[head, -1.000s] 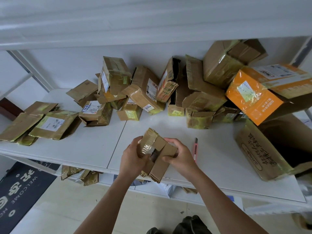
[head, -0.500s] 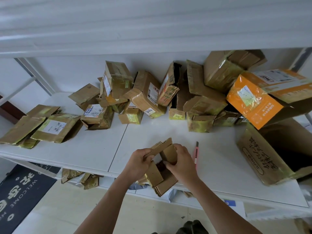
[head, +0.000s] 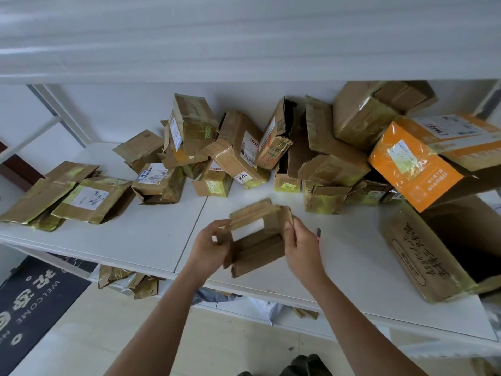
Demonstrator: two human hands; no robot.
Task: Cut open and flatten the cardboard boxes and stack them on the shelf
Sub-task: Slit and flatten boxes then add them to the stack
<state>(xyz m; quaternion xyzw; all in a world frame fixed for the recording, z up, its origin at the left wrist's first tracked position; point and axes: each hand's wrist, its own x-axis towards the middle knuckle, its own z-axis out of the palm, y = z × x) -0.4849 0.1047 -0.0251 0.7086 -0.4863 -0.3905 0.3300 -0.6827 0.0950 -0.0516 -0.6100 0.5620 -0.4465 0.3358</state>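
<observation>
Both hands hold a small brown cardboard box (head: 260,240) above the front of the white shelf (head: 141,240). It is cut open at both ends, so the shelf shows through its middle. My left hand (head: 210,246) grips its left edge and my right hand (head: 302,246) grips its right edge. A pink utility knife (head: 318,232) lies on the shelf just right of my right hand, mostly hidden behind it. Flattened boxes (head: 62,196) lie in a low stack at the shelf's left end.
Several taped, unflattened boxes (head: 238,150) are heaped along the back of the shelf. An orange box (head: 417,164) leans at the right, above a large open brown box (head: 423,256). Cardboard scraps (head: 127,280) lie on a lower shelf, and a dark doormat (head: 29,302) covers the floor at the left.
The small box has been turned and pulled open into a hollow sleeve and lifted a little toward the pile. Both hands kept hold of it.
</observation>
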